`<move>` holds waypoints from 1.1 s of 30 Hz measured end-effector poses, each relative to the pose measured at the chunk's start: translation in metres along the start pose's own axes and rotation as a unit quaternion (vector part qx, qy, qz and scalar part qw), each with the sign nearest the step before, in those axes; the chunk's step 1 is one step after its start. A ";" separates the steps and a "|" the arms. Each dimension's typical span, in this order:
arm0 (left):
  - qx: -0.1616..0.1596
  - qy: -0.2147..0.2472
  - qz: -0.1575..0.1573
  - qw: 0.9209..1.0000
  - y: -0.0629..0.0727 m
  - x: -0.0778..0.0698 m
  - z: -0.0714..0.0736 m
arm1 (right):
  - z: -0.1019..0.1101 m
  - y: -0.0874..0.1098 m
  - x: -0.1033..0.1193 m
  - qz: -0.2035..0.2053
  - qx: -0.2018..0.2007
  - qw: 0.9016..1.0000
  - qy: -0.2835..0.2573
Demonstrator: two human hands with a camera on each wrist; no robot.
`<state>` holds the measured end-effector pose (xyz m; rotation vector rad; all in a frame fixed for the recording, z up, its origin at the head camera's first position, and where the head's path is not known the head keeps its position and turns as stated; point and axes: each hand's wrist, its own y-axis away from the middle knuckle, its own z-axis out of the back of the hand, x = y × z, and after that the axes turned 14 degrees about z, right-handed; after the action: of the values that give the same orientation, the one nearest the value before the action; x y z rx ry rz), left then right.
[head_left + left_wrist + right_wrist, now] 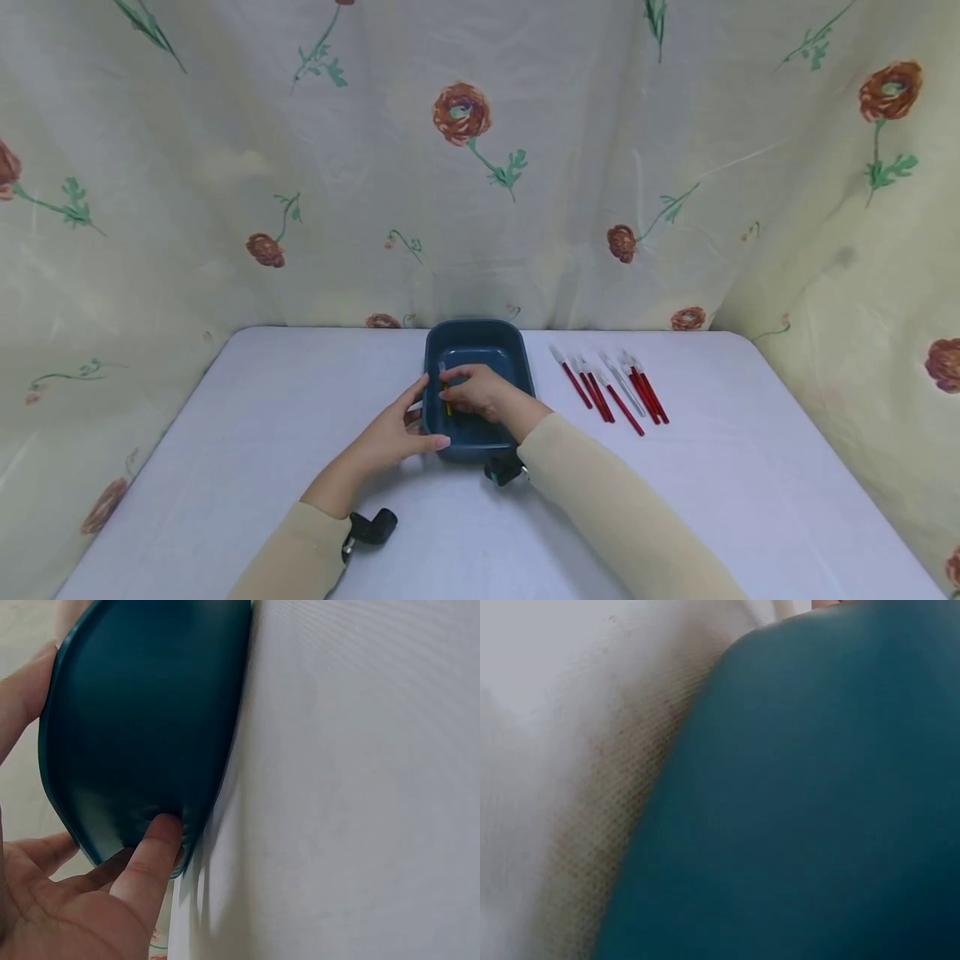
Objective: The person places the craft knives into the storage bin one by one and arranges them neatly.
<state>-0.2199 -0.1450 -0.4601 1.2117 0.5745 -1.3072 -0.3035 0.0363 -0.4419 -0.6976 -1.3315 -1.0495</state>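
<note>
Left hand [392,432] grips the left side of the dark blue tray [474,333]. Right hand [478,392], fingertips nearly together, pinches a yellow pen-like stick [449,408] inside it. Apparent step: placement; next move likely calls for release.

Can't pin down home or lab, but it's basically a little curtained-off booth: floral drapes [547,125] (rusty blooms [461,114], kinda retro) on three sides, a white-topped bench [315,400], wrist-worn cameras [375,527].

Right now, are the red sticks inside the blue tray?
No, the red sticks lie on the white table, beside the blue tray.
</note>
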 end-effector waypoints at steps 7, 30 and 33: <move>0.003 0.005 -0.005 1.000 0.001 0.002 0.001 | -0.002 -0.001 -0.001 0.006 -0.004 1.000 0.021; -0.010 0.009 -0.008 1.000 -0.001 0.001 -0.003 | 0.025 0.026 0.020 0.096 0.029 0.986 0.134; -0.013 0.007 -0.006 1.000 0.001 0.000 -0.002 | 0.030 0.032 0.026 0.117 0.032 0.983 0.138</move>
<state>-0.2188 -0.1431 -0.4606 1.1982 0.6068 -1.2989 -0.2902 0.0708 -0.4068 -0.6180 -1.0119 -0.8732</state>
